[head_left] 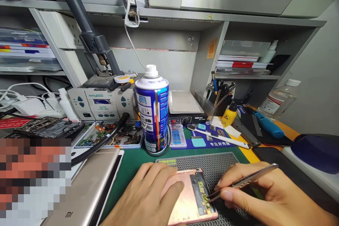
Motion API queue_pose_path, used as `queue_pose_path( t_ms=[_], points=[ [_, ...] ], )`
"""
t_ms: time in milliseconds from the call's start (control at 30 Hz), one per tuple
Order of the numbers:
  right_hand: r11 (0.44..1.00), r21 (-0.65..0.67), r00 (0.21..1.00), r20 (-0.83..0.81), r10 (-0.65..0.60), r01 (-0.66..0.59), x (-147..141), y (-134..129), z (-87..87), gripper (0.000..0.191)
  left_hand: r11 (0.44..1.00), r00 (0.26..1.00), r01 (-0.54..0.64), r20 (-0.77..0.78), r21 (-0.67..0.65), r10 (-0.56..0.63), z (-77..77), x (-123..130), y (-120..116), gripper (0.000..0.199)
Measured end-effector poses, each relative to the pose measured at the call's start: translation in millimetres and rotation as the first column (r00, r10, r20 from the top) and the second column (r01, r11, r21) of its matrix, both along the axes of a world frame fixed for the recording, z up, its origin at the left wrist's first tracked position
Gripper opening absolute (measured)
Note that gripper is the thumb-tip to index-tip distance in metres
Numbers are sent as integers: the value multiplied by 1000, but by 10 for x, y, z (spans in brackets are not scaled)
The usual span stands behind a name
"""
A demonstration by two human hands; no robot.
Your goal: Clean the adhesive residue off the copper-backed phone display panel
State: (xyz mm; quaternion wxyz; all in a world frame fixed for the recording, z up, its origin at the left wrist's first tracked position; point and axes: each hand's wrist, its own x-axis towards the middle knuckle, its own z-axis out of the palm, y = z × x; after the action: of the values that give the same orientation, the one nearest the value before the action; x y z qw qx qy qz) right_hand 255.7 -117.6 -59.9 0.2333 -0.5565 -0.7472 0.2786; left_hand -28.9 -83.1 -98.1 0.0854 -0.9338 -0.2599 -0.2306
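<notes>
A rose-gold phone [191, 197] lies open on a grey perforated mat [212, 164] at the near edge of the bench. My left hand [148, 197] rests flat on the phone's left part and pins it down. My right hand [265, 194] grips metal tweezers [243, 182]; their tips touch a small yellow-green part on the phone's exposed right strip. A blue and white spray can [153, 111] stands upright just behind the mat.
A soldering station [102, 104] and a parts tray [111, 136] sit at the back left. A gold phone back [87, 187] lies at the near left, a hot plate [185, 106] at centre. Further right are a white stylus [219, 137], tool holder [222, 93] and clear bottle [279, 99].
</notes>
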Motion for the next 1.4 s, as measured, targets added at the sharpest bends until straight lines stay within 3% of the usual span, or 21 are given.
queue_pose_path(
  t_ms=[300,1400],
  points=[
    [996,90,1000,18,-10,9,1,-20,3,16,1000,1000,10,22,-26,-10,-4,-8,-30,41],
    [994,92,996,45,-71,66,-12,-19,6,24,1000,1000,0,31,6,0,0,-7,-6,45]
  ],
)
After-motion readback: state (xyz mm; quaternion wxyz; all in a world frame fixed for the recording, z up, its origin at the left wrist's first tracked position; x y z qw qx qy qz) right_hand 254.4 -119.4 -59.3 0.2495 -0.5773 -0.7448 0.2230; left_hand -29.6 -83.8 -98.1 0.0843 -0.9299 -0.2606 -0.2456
